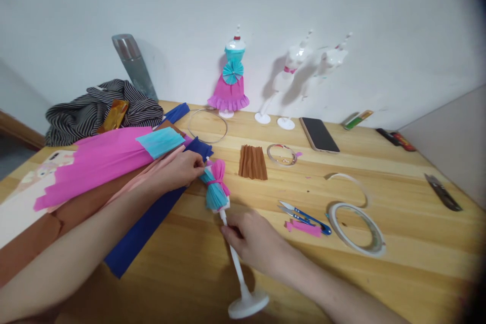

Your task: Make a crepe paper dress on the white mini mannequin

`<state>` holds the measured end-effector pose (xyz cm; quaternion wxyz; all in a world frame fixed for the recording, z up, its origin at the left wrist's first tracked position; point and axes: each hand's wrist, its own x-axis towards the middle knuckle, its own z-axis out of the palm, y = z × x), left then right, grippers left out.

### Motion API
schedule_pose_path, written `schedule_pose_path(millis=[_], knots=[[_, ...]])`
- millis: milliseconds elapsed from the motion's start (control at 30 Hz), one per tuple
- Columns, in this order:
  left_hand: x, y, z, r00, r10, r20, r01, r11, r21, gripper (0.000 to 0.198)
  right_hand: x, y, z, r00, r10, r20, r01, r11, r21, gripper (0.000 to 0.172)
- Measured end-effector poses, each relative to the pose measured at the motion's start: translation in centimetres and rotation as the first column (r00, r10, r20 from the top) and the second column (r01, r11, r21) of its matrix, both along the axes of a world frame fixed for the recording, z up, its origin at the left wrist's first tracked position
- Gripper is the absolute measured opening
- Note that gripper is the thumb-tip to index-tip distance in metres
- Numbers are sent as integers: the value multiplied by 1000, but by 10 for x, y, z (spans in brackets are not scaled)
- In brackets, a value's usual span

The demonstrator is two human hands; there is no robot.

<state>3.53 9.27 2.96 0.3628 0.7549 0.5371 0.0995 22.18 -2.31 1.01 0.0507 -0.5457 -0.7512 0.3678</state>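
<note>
A miniature white dress form [223, 218] on a round base is tilted over the table in front of me. Turquoise crepe paper [215, 195] and a pink crepe paper piece [218, 172] are wrapped about its torso. The fingers of my left hand [186, 168] are pinched at its shoulder, at the upper edge of the turquoise paper; exactly what lies between the fingertips is hidden. Lower down, my right hand [252, 238] closes its thumb and fingers around the white stand pole. Beside the form, on the right, lies a pleated brown paper piece [253, 163].
Folded crepe paper sheets [102, 157] cover the left side. A dressed form [230, 71] and two bare forms [292, 71] stand by the wall. Thread snips [304, 215], a tape roll [357, 228], a phone [319, 134] and a box cutter [442, 192] lie rightward.
</note>
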Motion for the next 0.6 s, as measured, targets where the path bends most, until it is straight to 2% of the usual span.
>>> schedule_pose_path(millis=[100,200,267,333,433,533,600], knots=[[5,-3,4,997,68,-26,-64,988,137,13,0,0,0,1000,-4,-1,4,1000,3,27],[7,-13,6,977,202,62,-211,928,308,19,-1,0,1,1000,-9,14,9,1000,-5,27],[7,-25,6,972,173,158,-218,914,342,18,-1,0,2,1000,-6,23,6,1000,-6,27],[6,-39,5,980,2,198,-69,940,334,17,0,0,2,1000,0,23,0,1000,6,27],[5,-57,-3,963,-225,152,150,908,391,22,0,0,1,1000,-2,20,1,1000,27,27],[2,-67,-15,943,-333,-7,302,848,436,23,-1,0,2,1000,0,22,0,999,36,28],[-2,-70,-23,929,-360,-91,355,792,496,24,-1,1,3,1000,-3,29,2,999,41,28]])
